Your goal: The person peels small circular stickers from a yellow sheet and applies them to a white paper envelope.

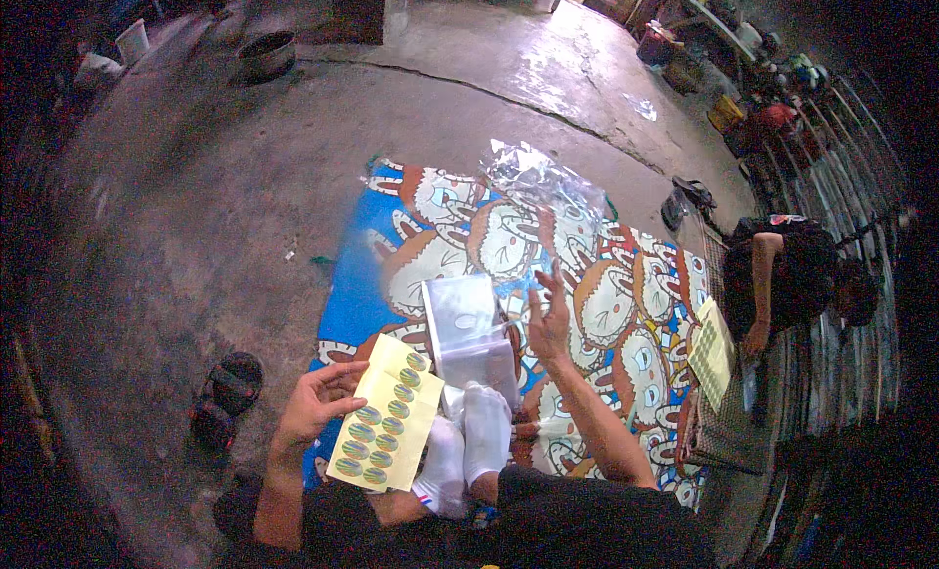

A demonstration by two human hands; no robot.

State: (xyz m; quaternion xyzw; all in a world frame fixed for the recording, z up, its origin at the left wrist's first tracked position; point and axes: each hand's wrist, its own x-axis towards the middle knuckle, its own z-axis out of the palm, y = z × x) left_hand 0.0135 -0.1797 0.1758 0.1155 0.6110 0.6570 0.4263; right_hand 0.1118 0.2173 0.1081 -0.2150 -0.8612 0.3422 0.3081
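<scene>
Between the thumb and fingers of my left hand (319,402) are pale yellow sticker sheets (387,418) with rows of oval, multicoloured stickers. My right hand (549,327) is raised over the mat with its fingers apart; I see nothing held in it. Just left of that hand lies a stack of clear plastic bags (469,327), in front of my feet in white socks (486,422). Everything rests on a blue mat (359,275) printed with cartoon rabbit-eared characters.
A heap of clear plastic wrap (543,180) lies at the mat's far edge. At the right sits another person (781,275), beside more yellow sticker sheets (710,352). Dark sandals (227,396) stand on the concrete floor (183,224) at left. Farther off is a round basin (266,57).
</scene>
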